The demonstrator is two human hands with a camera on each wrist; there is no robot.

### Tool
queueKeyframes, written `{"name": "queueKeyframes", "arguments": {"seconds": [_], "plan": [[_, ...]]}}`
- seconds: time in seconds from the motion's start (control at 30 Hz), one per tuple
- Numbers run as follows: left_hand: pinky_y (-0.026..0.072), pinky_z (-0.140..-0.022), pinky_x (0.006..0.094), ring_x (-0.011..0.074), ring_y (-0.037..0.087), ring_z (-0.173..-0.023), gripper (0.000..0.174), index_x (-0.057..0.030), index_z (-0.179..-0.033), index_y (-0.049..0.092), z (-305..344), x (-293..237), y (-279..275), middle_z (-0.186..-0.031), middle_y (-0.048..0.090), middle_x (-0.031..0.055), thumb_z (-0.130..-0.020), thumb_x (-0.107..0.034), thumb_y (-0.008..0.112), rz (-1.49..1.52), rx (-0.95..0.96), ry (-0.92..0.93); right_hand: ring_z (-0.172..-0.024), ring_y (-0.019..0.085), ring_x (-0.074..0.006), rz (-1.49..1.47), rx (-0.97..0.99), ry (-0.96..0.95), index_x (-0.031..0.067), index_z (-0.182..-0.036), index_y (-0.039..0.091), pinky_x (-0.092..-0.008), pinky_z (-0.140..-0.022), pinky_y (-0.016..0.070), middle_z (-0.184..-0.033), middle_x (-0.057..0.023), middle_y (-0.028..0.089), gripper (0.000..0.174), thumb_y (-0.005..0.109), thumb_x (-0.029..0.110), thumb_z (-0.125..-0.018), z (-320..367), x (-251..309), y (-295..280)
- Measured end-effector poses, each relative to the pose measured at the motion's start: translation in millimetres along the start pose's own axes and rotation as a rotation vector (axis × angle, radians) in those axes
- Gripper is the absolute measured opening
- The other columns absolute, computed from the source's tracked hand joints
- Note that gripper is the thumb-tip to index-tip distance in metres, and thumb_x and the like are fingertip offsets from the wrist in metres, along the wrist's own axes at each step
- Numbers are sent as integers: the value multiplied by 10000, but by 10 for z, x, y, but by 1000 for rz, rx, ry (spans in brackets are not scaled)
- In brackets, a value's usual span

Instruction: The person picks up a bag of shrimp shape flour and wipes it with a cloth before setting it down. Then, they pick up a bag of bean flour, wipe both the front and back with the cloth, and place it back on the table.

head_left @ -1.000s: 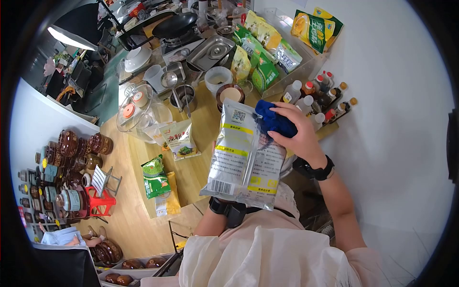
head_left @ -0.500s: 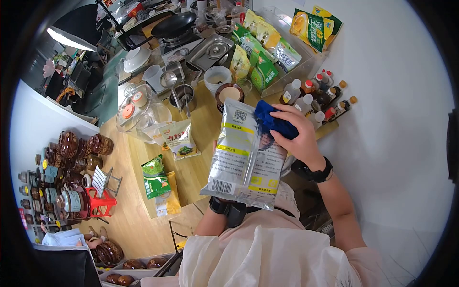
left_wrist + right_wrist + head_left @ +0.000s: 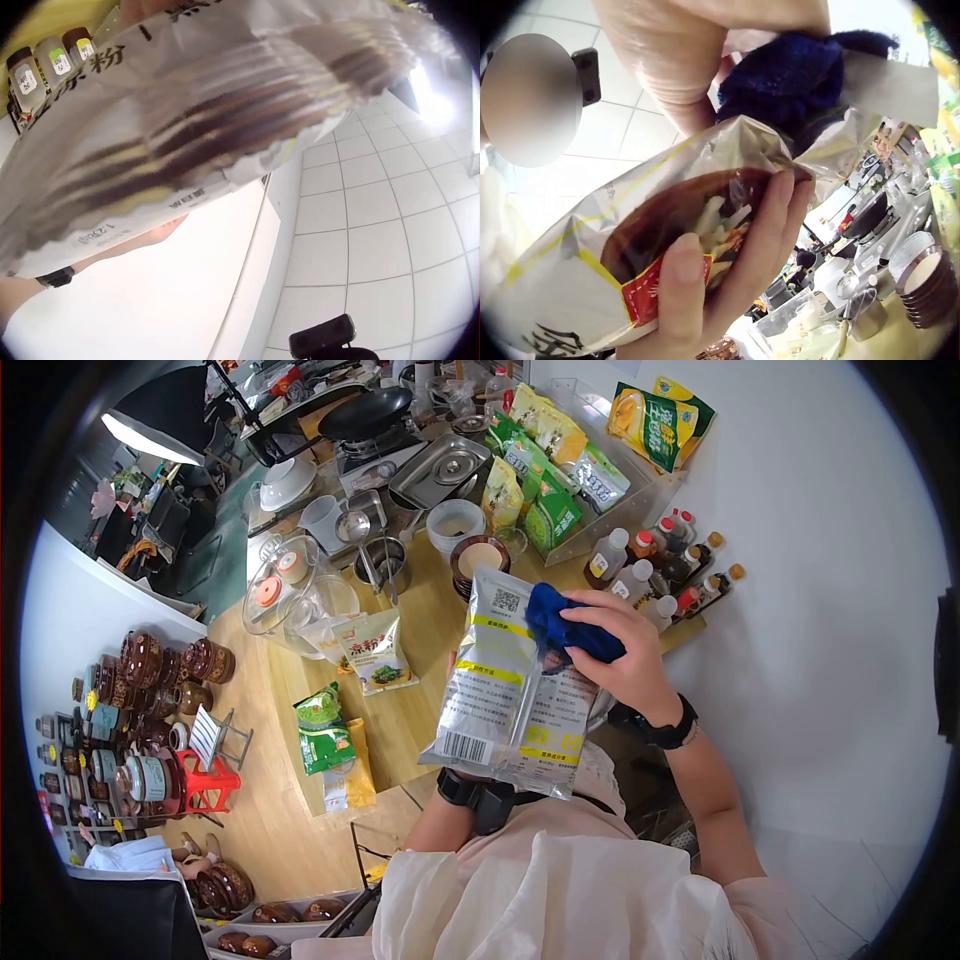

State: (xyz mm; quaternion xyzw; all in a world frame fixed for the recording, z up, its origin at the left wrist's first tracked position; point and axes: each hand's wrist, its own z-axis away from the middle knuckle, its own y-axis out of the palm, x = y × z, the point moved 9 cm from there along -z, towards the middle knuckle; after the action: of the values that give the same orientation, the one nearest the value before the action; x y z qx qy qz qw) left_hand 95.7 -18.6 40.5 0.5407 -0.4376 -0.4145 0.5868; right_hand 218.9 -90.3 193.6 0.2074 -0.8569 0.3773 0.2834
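Note:
In the head view a silver food packet (image 3: 480, 705) is tilted with its printed back up, showing yellow bands, a barcode and a QR code. My left hand (image 3: 742, 281) holds it from underneath, thumb and fingers spread over the front picture of a food bowl; the packet mostly hides this hand from the head view. My right hand (image 3: 635, 655) grips a bunched dark blue cloth (image 3: 572, 622) between thumb and fingers. The cloth lies against the packet's upper right part. From the left wrist the packet's crimped end (image 3: 187, 142) fills the upper picture.
On the wooden table (image 3: 420, 705) lie a white packet (image 3: 375, 655) and a green packet (image 3: 324, 732). Behind are a pot (image 3: 383, 565) with a ladle, stacked brown bowls (image 3: 480, 560) and a clear bin (image 3: 650, 485) of packets. Sauce bottles (image 3: 640, 575) stand along the right wall.
My right hand and the blue cloth have shifted slightly down and to the left over the packet. The packet and my left hand have hardly moved.

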Motion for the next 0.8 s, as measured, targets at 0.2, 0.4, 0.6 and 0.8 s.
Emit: {"name": "queueKeyframes", "arguments": {"seconds": [0.2, 0.4, 0.6, 0.8], "plan": [[496, -909, 435, 293, 584, -1081, 675, -104, -1354, 450, 17, 76, 129, -1278, 547, 156, -919, -616, 383, 155, 105, -1, -1057, 596, -282, 15, 35, -23, 75, -1060, 647, -362, -896, 485, -1208, -92, 601, 372, 711, 28, -696, 45, 153, 37], [463, -951, 448, 303, 559, -1119, 694, -102, -1369, 430, 6, 65, 150, -1301, 526, 163, -916, -624, 377, 149, 101, 2, -1039, 596, -283, 16, 84, -94, 91, -1054, 644, -370, -872, 495, -1203, -79, 593, 383, 716, 17, -686, 115, 353, 137], [451, -963, 450, 306, 551, -1128, 698, -101, -1372, 425, -16, 51, 116, -1306, 520, 165, -915, -626, 375, 77, 44, -24, -1033, 594, -299, -24, 167, -189, 59, -1054, 641, -382, -868, 485, -1215, -117, 590, 420, 729, -9, -649, 195, 564, 233], [440, -975, 452, 310, 543, -1137, 703, -100, -1375, 420, -18, 119, 107, -1311, 514, 168, -915, -628, 373, 29, 0, -62, -1037, 596, -284, -69, 264, -275, 83, -1074, 633, -386, -857, 495, -1236, -108, 581, 449, 751, 35, -644, 347, 800, 406]]}}
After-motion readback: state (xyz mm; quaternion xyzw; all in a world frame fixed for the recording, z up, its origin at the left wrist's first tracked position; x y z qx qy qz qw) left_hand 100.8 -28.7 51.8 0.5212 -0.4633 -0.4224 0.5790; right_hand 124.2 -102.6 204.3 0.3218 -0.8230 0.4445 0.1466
